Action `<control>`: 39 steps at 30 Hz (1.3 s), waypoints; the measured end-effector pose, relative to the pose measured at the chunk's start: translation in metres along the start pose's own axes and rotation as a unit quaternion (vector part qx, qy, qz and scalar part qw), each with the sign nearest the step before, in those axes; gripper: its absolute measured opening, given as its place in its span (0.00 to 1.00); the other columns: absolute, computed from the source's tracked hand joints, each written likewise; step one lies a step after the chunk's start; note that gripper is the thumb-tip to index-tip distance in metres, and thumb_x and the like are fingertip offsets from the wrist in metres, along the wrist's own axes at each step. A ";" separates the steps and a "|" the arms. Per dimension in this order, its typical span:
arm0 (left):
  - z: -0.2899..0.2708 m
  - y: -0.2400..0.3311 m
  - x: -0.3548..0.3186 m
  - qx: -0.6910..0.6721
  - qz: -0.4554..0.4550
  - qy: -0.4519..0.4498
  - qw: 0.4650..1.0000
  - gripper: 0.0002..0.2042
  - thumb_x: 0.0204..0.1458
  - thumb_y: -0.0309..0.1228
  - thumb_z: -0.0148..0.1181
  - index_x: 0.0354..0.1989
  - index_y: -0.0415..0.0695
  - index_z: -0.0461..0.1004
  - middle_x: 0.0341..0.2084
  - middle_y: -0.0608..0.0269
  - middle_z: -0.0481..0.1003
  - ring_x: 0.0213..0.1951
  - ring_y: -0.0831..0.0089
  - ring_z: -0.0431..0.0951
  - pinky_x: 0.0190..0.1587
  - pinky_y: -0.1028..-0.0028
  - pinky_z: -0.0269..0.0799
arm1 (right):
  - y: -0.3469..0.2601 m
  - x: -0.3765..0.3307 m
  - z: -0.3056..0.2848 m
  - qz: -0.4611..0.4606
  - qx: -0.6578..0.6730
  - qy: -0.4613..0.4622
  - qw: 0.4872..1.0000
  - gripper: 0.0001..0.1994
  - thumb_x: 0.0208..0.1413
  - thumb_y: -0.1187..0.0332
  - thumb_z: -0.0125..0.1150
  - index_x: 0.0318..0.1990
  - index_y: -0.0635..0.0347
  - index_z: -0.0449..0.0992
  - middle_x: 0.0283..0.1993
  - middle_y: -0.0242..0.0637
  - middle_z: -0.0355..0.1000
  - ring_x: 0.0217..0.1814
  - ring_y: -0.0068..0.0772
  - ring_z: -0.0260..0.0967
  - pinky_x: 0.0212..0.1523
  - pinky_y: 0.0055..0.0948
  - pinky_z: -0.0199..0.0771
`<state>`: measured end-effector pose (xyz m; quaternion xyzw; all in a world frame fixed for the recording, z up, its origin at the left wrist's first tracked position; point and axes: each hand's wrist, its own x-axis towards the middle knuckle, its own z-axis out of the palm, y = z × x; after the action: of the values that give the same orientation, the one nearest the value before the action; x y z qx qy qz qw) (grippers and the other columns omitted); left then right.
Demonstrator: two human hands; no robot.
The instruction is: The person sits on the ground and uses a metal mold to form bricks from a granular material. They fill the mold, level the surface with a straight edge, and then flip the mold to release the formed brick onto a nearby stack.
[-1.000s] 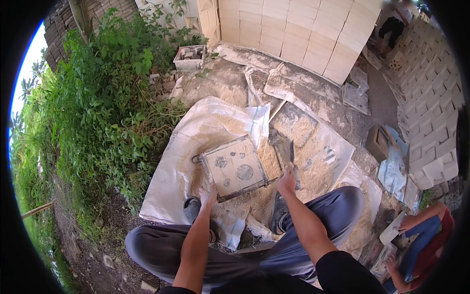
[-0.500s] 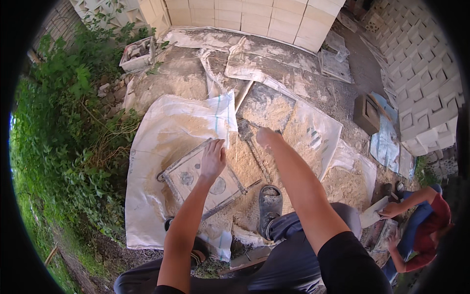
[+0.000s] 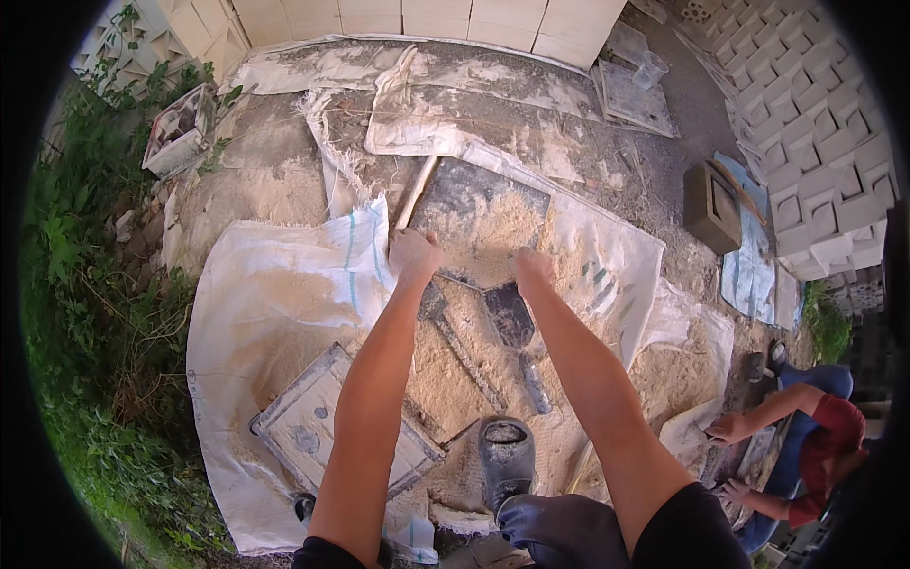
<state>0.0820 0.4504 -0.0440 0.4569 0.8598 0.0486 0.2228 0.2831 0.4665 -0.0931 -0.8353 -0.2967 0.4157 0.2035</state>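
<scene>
On the far sandy sacking, my left hand point(image 3: 414, 254) and right hand point(image 3: 533, 265) grip the near edge of a flat, dark, sand-dusted square slab point(image 3: 479, 220). Fingers are curled, pinching it. A dark metal trowel point(image 3: 517, 327) lies near.

Left hand point(image 3: 414, 254) and right hand point(image 3: 533, 266): moved off the square grey mould point(image 3: 343, 429), now both reaching forward to the near edge of the sand-covered dark board point(image 3: 479, 218). Mould now lies untouched, behind the left forearm.
</scene>
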 end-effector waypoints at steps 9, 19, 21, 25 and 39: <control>-0.049 0.003 0.010 -0.371 -0.007 -0.110 0.922 0.27 0.54 0.51 0.50 0.39 0.34 0.74 0.35 0.49 0.77 0.34 0.55 0.78 0.38 0.63 0.73 | -0.011 0.048 -0.047 -0.058 0.006 -0.176 0.983 0.26 0.58 0.51 0.40 0.53 0.65 0.69 0.55 0.55 0.66 0.59 0.54 0.62 0.55 0.43 0.63; -0.180 0.039 -0.122 0.021 0.415 0.250 0.875 0.12 0.53 0.39 0.56 0.31 0.40 0.69 0.30 0.55 0.71 0.33 0.54 0.76 0.34 0.60 0.71 | -0.140 -0.076 -0.121 -0.446 -0.056 -0.049 0.892 0.24 0.54 0.61 0.55 0.57 0.63 0.63 0.57 0.60 0.62 0.59 0.57 0.62 0.59 0.47 0.60; -0.212 0.009 -0.125 0.023 0.406 0.247 0.880 0.12 0.53 0.38 0.56 0.32 0.41 0.69 0.30 0.55 0.70 0.33 0.54 0.75 0.34 0.60 0.71 | -0.157 -0.134 -0.124 -0.644 -0.125 0.031 0.754 0.29 0.49 0.59 0.62 0.59 0.58 0.61 0.57 0.55 0.63 0.58 0.53 0.64 0.58 0.45 0.61; -0.279 -0.019 -0.175 -0.032 0.418 0.209 0.884 0.12 0.52 0.38 0.57 0.31 0.41 0.71 0.32 0.57 0.71 0.34 0.53 0.74 0.35 0.59 0.69 | -0.166 -0.204 -0.142 -0.760 -0.216 0.025 0.613 0.30 0.41 0.56 0.70 0.53 0.52 0.68 0.53 0.44 0.68 0.52 0.46 0.68 0.54 0.41 0.62; -0.285 -0.251 -0.322 -0.779 -0.073 -0.173 0.599 0.27 0.56 0.46 0.54 0.56 0.36 0.64 0.50 0.48 0.69 0.51 0.66 0.71 0.50 0.66 0.69 | -0.080 -0.426 -0.175 -0.924 -0.173 0.053 0.336 0.12 0.40 0.72 0.60 0.37 0.56 0.71 0.36 0.29 0.66 0.42 0.29 0.63 0.42 0.32 0.58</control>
<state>-0.0762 0.0803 0.2486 0.0456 0.4716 0.6029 0.6419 0.1964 0.2266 0.2982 -0.0638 -0.9329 -0.1435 0.3239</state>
